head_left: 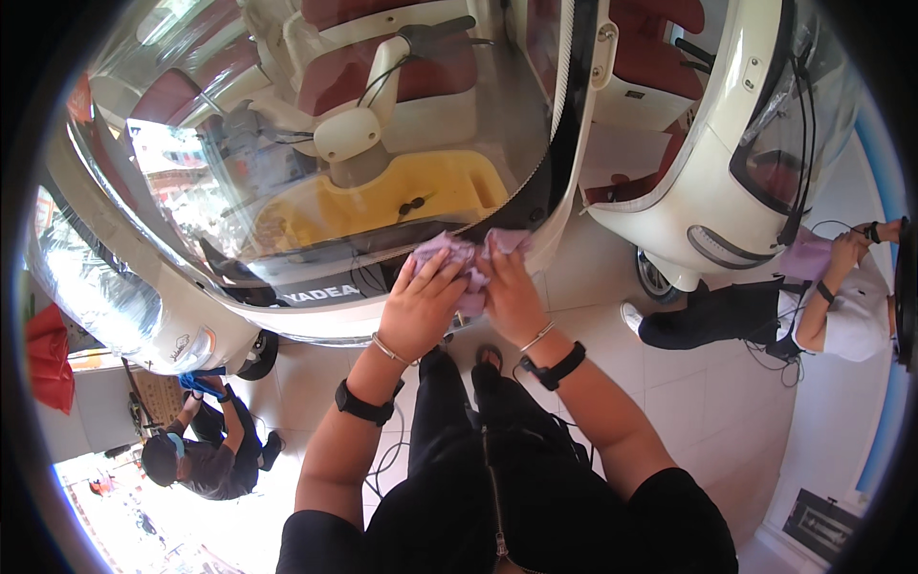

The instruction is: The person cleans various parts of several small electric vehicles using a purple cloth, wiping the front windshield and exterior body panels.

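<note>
A crumpled lilac cloth (459,251) is bunched between my hands at the lower edge of a clear curved windshield (239,182). My left hand (423,304) lies over the cloth's left part, its fingers bent onto the fabric. On the other side my right hand (512,298) grips the cloth, its fingertips partly covered by folds. Both hands rest against the dark lower band of the windshield, just above the white front body (335,320) of a small cabin vehicle. Through the windshield show a yellow floor tray (382,201), a handlebar column and red seats.
A second white vehicle (669,206) stands at right, another (163,320) at left. A person in a white top (856,311) with a lilac cloth is at the right vehicle. A person in dark clothes (218,450) with a blue cloth crouches at left. A cable (387,459) lies on the tiles.
</note>
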{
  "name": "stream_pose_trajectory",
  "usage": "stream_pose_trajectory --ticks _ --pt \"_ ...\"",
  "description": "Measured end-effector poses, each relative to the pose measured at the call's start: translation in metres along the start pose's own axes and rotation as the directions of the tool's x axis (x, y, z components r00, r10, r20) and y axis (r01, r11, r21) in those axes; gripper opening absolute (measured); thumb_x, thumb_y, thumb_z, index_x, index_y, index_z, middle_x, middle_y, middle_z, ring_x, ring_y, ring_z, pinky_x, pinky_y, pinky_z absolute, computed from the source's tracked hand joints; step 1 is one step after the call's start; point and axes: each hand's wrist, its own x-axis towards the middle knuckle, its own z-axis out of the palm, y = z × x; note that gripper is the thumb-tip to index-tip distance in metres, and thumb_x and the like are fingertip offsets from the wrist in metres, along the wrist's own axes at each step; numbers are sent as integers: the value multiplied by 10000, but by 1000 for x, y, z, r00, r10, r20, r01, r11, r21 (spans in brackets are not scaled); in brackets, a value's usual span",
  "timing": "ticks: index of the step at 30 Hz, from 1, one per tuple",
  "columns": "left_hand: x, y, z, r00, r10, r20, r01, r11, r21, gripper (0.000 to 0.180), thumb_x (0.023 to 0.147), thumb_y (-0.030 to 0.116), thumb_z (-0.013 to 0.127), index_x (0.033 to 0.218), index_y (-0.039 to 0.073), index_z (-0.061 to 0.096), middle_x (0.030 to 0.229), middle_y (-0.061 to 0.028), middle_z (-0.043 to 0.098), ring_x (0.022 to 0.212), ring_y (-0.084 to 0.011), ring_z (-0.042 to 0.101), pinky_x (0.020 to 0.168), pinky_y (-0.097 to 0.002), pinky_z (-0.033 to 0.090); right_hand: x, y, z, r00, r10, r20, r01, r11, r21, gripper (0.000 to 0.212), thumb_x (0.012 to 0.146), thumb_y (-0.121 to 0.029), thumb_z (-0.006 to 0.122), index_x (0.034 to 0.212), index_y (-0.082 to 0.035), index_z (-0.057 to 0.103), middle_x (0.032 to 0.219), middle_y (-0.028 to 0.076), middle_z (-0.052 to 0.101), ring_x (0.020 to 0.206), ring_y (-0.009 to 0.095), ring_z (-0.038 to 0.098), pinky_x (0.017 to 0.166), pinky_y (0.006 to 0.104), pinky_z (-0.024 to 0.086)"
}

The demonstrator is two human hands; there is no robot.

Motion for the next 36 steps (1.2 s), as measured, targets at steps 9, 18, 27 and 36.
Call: stream_pose_trajectory --ticks 9,18,27,36 --pt "-18 16 43 999 4 40 -5 1000 31 401 751 183 673 1147 181 611 1254 -45 552 1279 -242 436 1051 -474 322 -37 18 20 993 104 -55 -104 995 0 450 781 -57 559 1221 23 508 1258 222 478 1171 399 462 996 465 385" --pt "108 36 18 966 175 -189 -141 973 180 333 816 159 548 1142 183 607 1285 -26 540 1297 -191 413 1094 -395 271 35 71 -29 879 342 -332 -191 891 412 517 860 -93 540 1329 78 407 1364 233 403 1267 398 394 1074 392 313" --pt "117 35 19 950 185 -253 -137 971 197 336 811 181 552 1144 173 594 1300 -22 535 1304 -188 400 1083 -387 290 42 101 -37 912 60 -405 -59 998 14 549 892 -147 509 1389 27 356 1473 236 281 1362 386 277 1100 408 270" --pt "8 12 50 979 148 -139 -124 978 167 342 796 192 562 1135 202 606 1225 2 562 1247 -171 442 1074 -396 299 -30 32 19 965 187 -186 -174 981 89 563 771 30 500 1326 43 404 1384 273 346 1263 463 345 1055 458 314"
